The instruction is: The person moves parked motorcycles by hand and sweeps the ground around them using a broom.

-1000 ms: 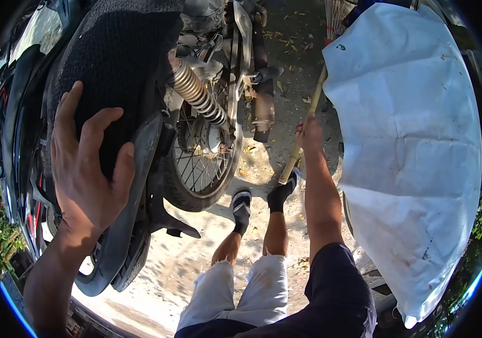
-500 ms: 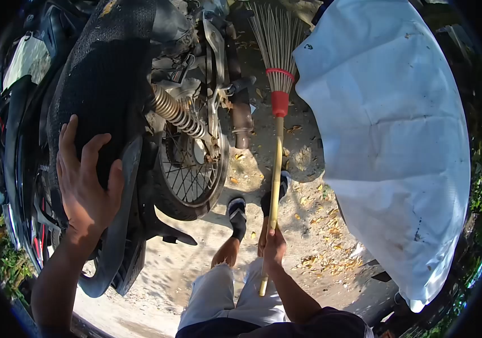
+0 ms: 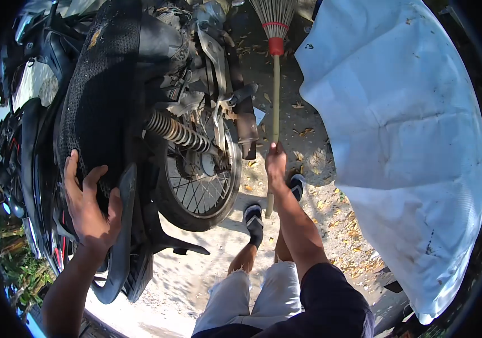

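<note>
My right hand [image 3: 276,168] is wrapped round the bamboo handle of a stick broom [image 3: 276,101]. The broom points away from me, with its red collar and thin stiff bristles at the top edge of the view, where their tips are cut off. My left hand [image 3: 91,208] rests with fingers spread on the rear of the black mesh-covered motorcycle seat [image 3: 103,96]. Its thumb lies by the dark grab rail [image 3: 120,236]. Below the seat, the motorcycle's spoked rear wheel [image 3: 199,180] and coil spring shock [image 3: 179,132] face the broom.
To the right hangs a large whitish-blue sheet [image 3: 399,141], creased and stained. Dry leaves [image 3: 345,242] are scattered over the sunlit dirt ground between the motorcycle and the sheet. My sandalled feet [image 3: 254,222] stand near the rear wheel. More motorcycles [image 3: 7,146] are at the far left.
My right hand has pushed forward with the broom, carrying its bristles partly out of view at the top. My left hand sits nearer the rear of the seat.
</note>
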`<state>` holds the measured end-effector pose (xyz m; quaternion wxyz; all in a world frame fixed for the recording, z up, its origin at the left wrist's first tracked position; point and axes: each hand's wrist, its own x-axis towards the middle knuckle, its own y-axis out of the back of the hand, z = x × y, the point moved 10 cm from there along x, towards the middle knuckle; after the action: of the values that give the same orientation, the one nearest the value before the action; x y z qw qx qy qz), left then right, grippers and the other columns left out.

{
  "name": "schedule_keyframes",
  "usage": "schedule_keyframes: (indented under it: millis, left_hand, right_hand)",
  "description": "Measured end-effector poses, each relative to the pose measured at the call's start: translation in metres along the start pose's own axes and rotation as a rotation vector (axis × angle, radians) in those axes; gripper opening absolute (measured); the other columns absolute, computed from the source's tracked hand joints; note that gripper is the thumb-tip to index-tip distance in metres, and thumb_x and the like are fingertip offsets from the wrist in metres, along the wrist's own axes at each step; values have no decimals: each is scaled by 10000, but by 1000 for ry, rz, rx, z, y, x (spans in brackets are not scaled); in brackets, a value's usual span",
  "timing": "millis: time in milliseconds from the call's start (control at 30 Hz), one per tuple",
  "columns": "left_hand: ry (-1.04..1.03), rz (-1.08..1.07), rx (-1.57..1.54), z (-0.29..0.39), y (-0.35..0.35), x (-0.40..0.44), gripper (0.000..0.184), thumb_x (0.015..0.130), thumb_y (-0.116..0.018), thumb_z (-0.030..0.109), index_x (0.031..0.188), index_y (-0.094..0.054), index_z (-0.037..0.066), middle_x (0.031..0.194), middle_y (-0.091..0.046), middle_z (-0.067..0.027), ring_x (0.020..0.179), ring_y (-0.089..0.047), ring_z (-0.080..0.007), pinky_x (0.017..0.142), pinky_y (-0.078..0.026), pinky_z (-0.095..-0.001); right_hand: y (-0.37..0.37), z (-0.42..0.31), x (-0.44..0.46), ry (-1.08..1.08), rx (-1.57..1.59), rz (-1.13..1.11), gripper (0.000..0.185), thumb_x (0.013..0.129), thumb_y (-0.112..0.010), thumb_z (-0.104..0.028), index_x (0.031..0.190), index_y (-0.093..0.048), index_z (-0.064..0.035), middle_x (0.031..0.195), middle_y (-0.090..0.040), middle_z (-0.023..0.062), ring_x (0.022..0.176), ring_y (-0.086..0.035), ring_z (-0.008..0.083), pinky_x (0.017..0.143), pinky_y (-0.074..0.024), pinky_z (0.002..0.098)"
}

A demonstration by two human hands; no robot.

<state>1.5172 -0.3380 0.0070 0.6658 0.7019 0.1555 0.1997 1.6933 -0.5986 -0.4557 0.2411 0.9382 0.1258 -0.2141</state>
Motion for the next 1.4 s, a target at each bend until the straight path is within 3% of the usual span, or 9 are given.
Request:
schedule_keyframes:
  millis: [100,167,267,567,800,833,900,1167,1400]
  left_hand:
    - [-17,7,33,-2,-3,-1,358,848,-577,145,1188,-581,35,1475,-334,-242,1266,-455,-428,980,-429,-439]
    - [-47,33,46,-1,-1,-1,341,868,-575,158,1185,-582,36,1472,-343,-238,1252,-472,-420,965,-441,-430]
    - [21,4,11,-4,-2,-1,346,848,-591,118,1183,-582,33,1477,-331,-238,1265,-460,-419,975,-431,-430]
    - [62,-3,35,-4,3,-1,396,781,-631,74,1174,-586,59,1479,-318,-250,1388,-291,-445,1106,-290,-507]
    - [62,5,32,-2,3,-2,416,779,-635,75,1191,-577,70,1482,-314,-247,1373,-315,-438,1099,-302,-495]
    - [67,5,15,-3,3,-2,416,780,-634,74,1192,-577,70,1481,-315,-247,1367,-324,-439,1095,-308,-493]
    - [79,-10,3,-3,1,-3,407,785,-632,84,1188,-579,65,1477,-318,-247,1353,-343,-440,1086,-321,-491]
    - [41,11,26,-1,0,-2,364,832,-610,196,1153,-594,24,1466,-337,-247,1278,-436,-426,1001,-401,-462]
    - [-1,34,27,2,1,-1,344,822,-614,139,1142,-597,13,1459,-342,-263,1267,-438,-431,1006,-389,-473]
  right_hand:
    - [-28,-40,105,-115,-177,35,317,953,-492,-298,993,-648,-25,843,-663,245,820,-644,446,726,-495,510]
    - [-44,-60,179,-11,110,-2,420,957,-482,-300,684,-595,-2,545,-568,148,468,-611,257,413,-412,427]
    - [-22,-51,174,-124,126,-124,351,976,-481,-282,748,-566,-28,506,-498,73,395,-520,208,349,-363,376]
    - [214,58,-183,-276,-30,-91,279,995,-513,-305,1050,-613,-50,541,-423,-31,459,-421,62,410,-340,244]
    - [171,80,-158,-160,-138,-58,346,992,-486,-319,1139,-603,-28,654,-607,188,564,-587,325,547,-460,422]
    - [150,93,-135,4,-177,4,322,1005,-484,-350,978,-591,-48,602,-518,43,516,-490,138,467,-390,316]
    - [107,85,-100,6,-106,-18,297,1002,-492,-339,939,-595,-68,584,-492,31,505,-462,138,473,-379,318]
    - [-18,-68,65,124,-136,-53,306,968,-496,-291,1144,-604,-65,974,-658,270,943,-625,466,796,-483,500]
    - [-26,-111,132,-137,-378,-362,311,898,-584,-314,1038,-628,-40,901,-683,240,796,-684,385,643,-530,472]
